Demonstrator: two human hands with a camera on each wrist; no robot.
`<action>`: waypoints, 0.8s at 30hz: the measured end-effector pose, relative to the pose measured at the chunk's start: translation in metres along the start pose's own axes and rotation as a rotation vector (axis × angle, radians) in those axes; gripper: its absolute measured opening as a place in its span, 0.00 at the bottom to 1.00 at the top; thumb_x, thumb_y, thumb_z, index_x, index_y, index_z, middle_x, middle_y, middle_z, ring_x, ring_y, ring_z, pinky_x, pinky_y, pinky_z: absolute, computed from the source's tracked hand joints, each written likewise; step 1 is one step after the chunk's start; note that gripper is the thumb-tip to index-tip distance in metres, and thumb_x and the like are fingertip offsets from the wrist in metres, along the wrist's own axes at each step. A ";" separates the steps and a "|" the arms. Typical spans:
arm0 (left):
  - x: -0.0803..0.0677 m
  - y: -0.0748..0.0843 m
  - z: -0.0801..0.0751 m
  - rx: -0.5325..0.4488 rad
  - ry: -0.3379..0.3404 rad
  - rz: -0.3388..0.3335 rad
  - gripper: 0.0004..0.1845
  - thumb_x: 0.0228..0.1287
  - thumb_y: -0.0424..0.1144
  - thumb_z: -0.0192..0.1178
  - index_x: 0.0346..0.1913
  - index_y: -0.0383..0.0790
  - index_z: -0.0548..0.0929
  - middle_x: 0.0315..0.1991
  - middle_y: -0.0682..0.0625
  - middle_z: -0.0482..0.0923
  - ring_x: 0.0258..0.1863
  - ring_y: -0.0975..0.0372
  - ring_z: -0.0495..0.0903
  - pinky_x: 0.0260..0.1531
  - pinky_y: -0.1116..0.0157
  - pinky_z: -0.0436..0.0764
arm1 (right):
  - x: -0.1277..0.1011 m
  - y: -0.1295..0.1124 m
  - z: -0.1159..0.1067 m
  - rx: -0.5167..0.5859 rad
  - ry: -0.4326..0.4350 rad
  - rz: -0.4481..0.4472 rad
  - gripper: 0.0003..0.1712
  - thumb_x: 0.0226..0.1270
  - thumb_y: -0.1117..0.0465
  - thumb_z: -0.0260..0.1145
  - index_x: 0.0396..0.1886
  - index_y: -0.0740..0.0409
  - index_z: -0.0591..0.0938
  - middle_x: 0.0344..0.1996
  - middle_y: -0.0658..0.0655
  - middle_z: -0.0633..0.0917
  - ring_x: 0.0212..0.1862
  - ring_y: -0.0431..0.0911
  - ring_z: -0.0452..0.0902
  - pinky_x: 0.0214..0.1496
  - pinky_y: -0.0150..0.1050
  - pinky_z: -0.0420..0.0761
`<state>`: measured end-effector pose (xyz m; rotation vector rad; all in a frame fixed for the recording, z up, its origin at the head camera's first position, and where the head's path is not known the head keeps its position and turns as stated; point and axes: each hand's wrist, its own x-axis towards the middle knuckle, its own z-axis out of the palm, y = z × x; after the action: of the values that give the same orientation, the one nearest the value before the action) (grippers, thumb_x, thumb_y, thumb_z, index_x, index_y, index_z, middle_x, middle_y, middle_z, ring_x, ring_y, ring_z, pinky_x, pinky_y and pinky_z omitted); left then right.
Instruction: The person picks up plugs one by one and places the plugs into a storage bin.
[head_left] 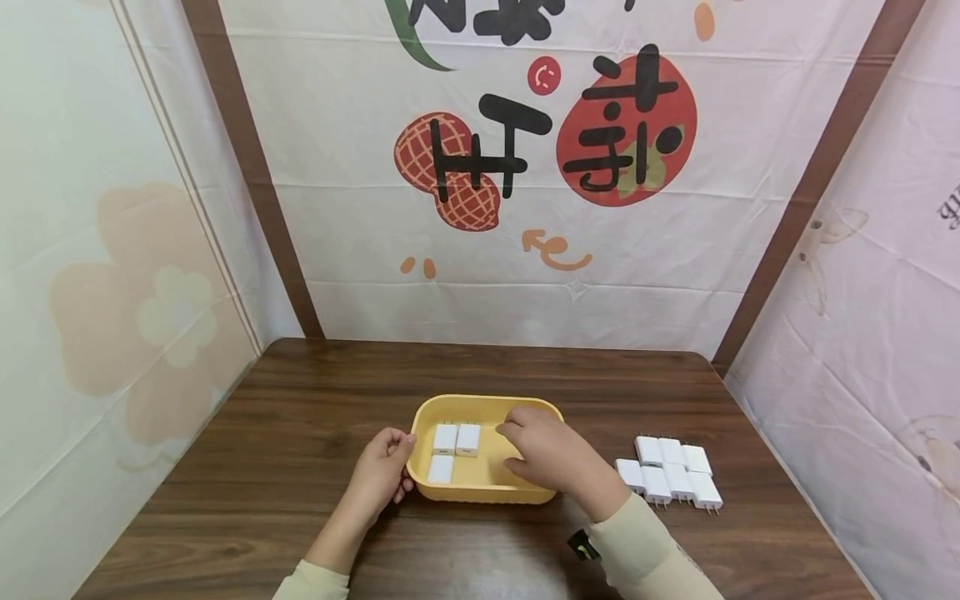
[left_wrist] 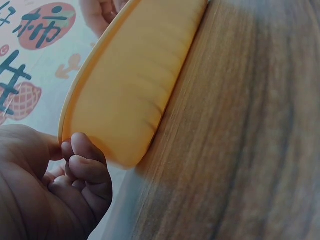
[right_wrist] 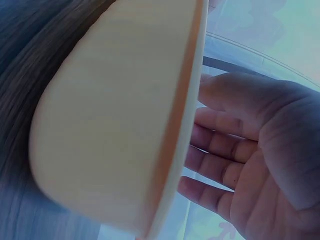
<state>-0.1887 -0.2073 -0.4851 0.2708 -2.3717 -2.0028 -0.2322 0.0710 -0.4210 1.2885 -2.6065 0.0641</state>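
A yellow tray (head_left: 486, 492) holds three white chargers (head_left: 454, 448), with more white chargers (head_left: 671, 475) grouped on the dark brown wood-grain table (head_left: 285, 433). Behind hangs a white backdrop (head_left: 525, 167) printed with black characters, a red fruit and orange lattice-patterned peanuts; cream sleeves (head_left: 645, 558) cover the arms.

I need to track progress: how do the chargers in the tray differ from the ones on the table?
The chargers in the tray number three; the chargers on the table number about seven. The tray group lies inside the yellow tray, under the right hand; the table group lies on bare wood, right of the tray, away from both hands. Both groups are white plug blocks in neat rows.
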 end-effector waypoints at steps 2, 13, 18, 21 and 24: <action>0.000 0.000 0.000 -0.004 -0.001 -0.003 0.15 0.81 0.42 0.52 0.51 0.30 0.73 0.21 0.48 0.73 0.15 0.61 0.71 0.10 0.69 0.70 | -0.006 0.001 -0.002 -0.006 0.014 -0.006 0.22 0.63 0.55 0.75 0.55 0.57 0.85 0.44 0.51 0.82 0.48 0.47 0.81 0.53 0.43 0.81; 0.000 0.001 0.002 0.003 0.000 0.003 0.15 0.81 0.42 0.52 0.52 0.30 0.73 0.21 0.47 0.73 0.15 0.61 0.72 0.11 0.69 0.70 | -0.043 0.016 -0.014 -0.010 0.056 0.026 0.24 0.59 0.56 0.77 0.54 0.55 0.84 0.46 0.50 0.82 0.48 0.47 0.81 0.51 0.46 0.81; 0.000 0.000 0.002 0.009 0.004 0.000 0.15 0.81 0.42 0.52 0.52 0.30 0.73 0.21 0.47 0.73 0.15 0.61 0.71 0.10 0.69 0.69 | -0.060 0.029 -0.012 0.016 0.079 0.063 0.26 0.57 0.56 0.79 0.55 0.57 0.85 0.48 0.53 0.83 0.49 0.48 0.81 0.53 0.46 0.82; 0.000 0.000 0.002 0.012 0.010 0.006 0.15 0.81 0.42 0.52 0.52 0.30 0.73 0.22 0.47 0.73 0.15 0.61 0.71 0.10 0.69 0.69 | -0.068 0.038 -0.012 0.045 0.114 0.093 0.26 0.56 0.57 0.80 0.55 0.57 0.85 0.48 0.53 0.84 0.48 0.47 0.82 0.53 0.46 0.83; 0.000 -0.001 0.002 0.012 0.008 0.008 0.15 0.81 0.42 0.52 0.52 0.29 0.73 0.22 0.47 0.73 0.15 0.61 0.71 0.10 0.69 0.70 | -0.076 0.047 -0.014 0.079 0.117 0.134 0.26 0.56 0.57 0.80 0.55 0.56 0.85 0.48 0.52 0.84 0.49 0.47 0.82 0.54 0.47 0.82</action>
<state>-0.1890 -0.2058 -0.4861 0.2690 -2.3768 -1.9807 -0.2224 0.1609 -0.4216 1.0974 -2.6093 0.2604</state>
